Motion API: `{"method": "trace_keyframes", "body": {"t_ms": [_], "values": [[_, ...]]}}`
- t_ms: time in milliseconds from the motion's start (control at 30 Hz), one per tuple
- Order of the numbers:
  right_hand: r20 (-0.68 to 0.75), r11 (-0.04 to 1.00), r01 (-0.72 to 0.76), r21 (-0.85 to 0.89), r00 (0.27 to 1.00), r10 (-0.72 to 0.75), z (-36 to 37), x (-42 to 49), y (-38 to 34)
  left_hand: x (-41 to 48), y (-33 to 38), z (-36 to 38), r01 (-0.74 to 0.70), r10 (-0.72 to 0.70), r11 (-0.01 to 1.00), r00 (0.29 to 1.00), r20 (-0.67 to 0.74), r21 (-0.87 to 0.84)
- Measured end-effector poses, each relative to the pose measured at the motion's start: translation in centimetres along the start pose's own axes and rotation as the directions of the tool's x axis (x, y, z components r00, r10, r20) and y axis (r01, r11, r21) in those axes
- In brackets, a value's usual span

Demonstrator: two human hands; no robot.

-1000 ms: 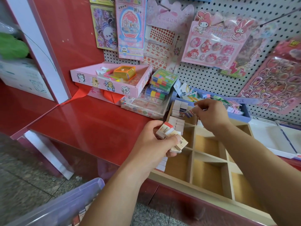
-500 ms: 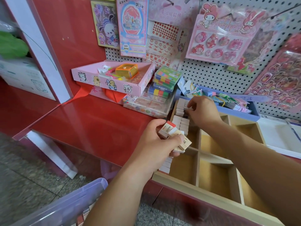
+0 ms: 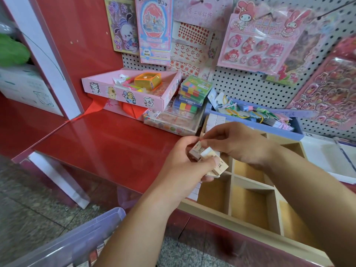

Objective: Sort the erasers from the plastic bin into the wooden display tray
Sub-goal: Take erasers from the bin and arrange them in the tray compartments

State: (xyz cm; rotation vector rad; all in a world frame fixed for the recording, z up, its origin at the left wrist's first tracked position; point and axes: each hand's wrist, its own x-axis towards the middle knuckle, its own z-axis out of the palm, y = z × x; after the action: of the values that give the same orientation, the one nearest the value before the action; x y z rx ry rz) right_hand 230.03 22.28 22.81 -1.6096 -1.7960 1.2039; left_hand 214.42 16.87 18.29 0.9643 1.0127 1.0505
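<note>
Head view: pinching the top eraser (image 3: 198, 149) with right hand (image 3: 238, 146) off the erasers (image 3: 218, 167) clamped in left hand (image 3: 184, 170), above tray's (image 3: 227, 221) left edge by the counter's (image 3: 107, 149) front, so gotta peel just one and keep that left grip tight.

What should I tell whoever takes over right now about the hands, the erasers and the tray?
Left hand grips a bunch of erasers above the wooden tray. Right hand pinches the top eraser of the bunch.
Done: stacked erasers sit in the tray's left column.
Left: place the held ones, then fetch more from the plastic bin, lower left; most compartments show no erasers.
</note>
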Motion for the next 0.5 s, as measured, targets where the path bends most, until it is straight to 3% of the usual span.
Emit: {"method": "trace_keyframes", "body": {"t_ms": [100, 233, 367, 500], "values": [[-0.060, 0.984, 0.009, 0.177, 0.998, 0.002, 0.2, -0.3, 0.5, 0.0, -0.1, 0.0, 0.000, 0.000, 1.000, 1.000, -0.006, -0.002], [-0.212, 0.883, 0.012, 0.470, 0.972, 0.100, -1.1, -0.7, 2.1, 0.1, -0.1, -0.2, 0.019, -0.020, 1.000, 0.998, -0.056, -0.021], [-0.350, 0.863, 0.018, 0.505, 0.918, 0.186, -2.9, -1.9, 4.6, 0.2, 0.2, -1.3, 0.007, -0.017, 0.997, 0.991, -0.130, -0.072], [-0.318, 0.883, 0.006, 0.470, 0.934, 0.163, -3.0, -3.6, 6.2, 0.5, 0.7, -2.8, -0.010, -0.019, 0.993, 0.969, -0.245, -0.119]]}}
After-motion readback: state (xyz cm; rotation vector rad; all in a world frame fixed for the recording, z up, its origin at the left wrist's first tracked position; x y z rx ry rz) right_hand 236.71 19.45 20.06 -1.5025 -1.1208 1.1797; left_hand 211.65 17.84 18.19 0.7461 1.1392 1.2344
